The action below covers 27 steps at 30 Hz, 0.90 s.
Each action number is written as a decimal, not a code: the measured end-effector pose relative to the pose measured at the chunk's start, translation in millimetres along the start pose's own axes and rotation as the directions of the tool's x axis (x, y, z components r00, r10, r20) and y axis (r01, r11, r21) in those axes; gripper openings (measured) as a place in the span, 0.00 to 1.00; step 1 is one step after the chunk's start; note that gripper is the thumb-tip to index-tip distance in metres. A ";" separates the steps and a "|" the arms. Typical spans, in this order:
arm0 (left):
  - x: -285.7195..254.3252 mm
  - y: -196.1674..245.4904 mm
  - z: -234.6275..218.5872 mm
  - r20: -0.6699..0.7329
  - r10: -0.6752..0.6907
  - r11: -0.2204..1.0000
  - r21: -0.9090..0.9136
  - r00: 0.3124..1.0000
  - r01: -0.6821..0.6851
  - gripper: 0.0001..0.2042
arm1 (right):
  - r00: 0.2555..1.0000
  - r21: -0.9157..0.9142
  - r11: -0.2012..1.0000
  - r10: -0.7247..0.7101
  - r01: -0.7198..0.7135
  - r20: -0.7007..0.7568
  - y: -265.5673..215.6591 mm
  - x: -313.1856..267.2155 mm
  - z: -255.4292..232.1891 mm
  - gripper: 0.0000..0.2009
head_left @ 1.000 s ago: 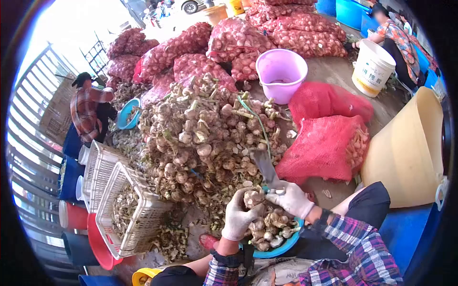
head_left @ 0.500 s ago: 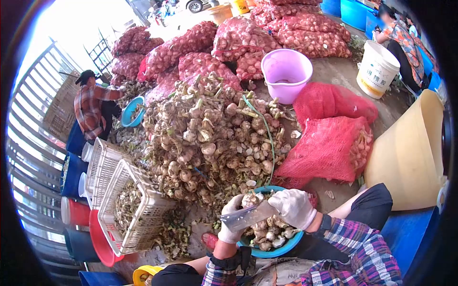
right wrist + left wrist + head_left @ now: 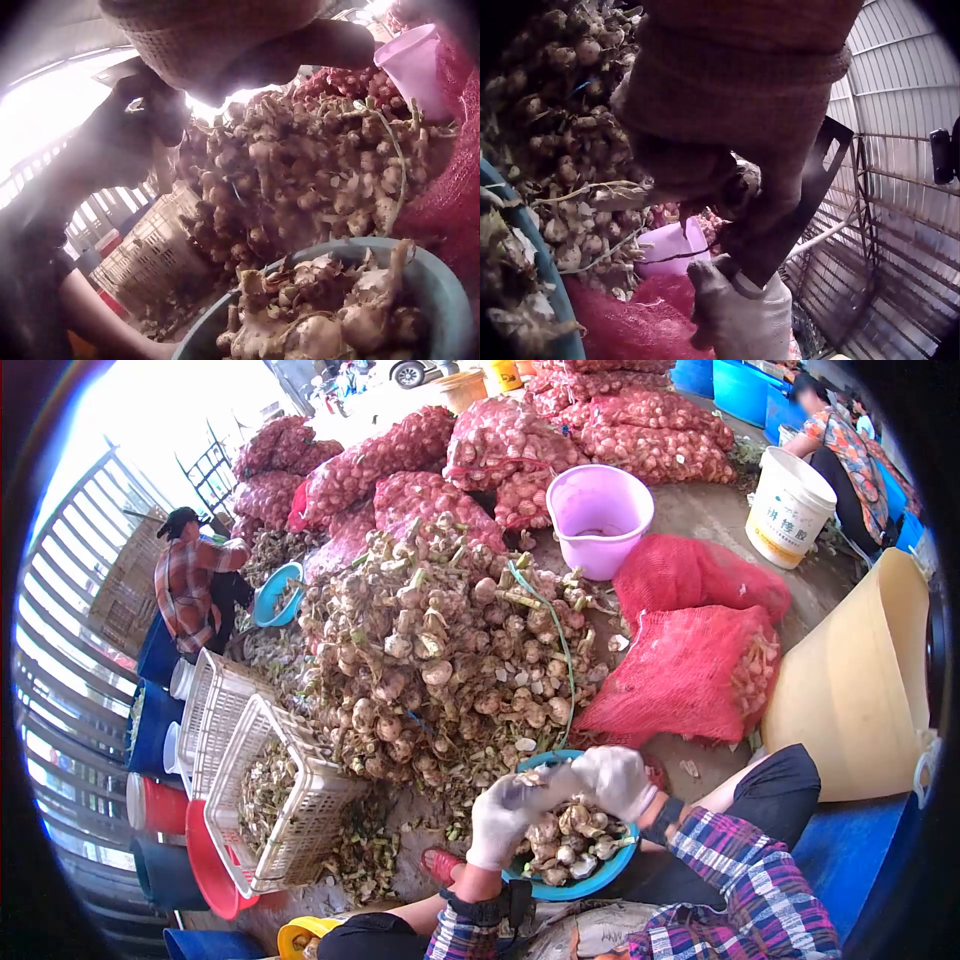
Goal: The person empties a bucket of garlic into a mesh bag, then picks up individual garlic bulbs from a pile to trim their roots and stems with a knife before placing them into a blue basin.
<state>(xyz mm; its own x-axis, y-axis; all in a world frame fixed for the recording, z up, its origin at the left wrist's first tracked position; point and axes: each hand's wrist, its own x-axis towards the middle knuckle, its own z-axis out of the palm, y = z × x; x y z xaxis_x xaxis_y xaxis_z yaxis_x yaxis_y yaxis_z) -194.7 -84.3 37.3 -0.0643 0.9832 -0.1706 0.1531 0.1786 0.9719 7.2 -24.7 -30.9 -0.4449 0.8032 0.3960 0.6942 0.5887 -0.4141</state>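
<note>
Both hands wear pale work gloves. My left hand grips a garlic bulb, whose cut-looking pale face shows between the dark fingers in the left wrist view. In my right hand is a knife; its broad blade reaches across to the left hand and is blurred in the head view. Beneath both hands stands a blue basin holding several garlic bulbs, some with short stems. Just beyond rises a big heap of stemmed garlic.
White crates stand left of the heap, with cut scraps inside one. Red mesh sacks lie to the right, near a purple bucket and a tall cream tub. A person sits far left, another far right.
The knife swung from pointing up and away to lying across the left hand, where it now blurs with motion. Both hands stay over the basin. The head view shifted slightly.
</note>
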 end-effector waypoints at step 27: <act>30.3 -24.9 -5.0 0.096 0.224 0.970 -0.114 0.970 -0.213 0.07 | 0.837 0.543 0.639 0.456 -0.545 0.304 -6.8 11.8 -40.6 0.09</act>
<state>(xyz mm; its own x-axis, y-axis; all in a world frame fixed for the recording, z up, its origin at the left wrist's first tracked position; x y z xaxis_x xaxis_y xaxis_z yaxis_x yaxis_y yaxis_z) -205.4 -59.1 8.8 0.0668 0.9971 0.0370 0.0496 -0.0403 0.9980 20.2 -22.9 9.9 -0.2277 0.9679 -0.1062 0.3791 -0.0123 -0.9253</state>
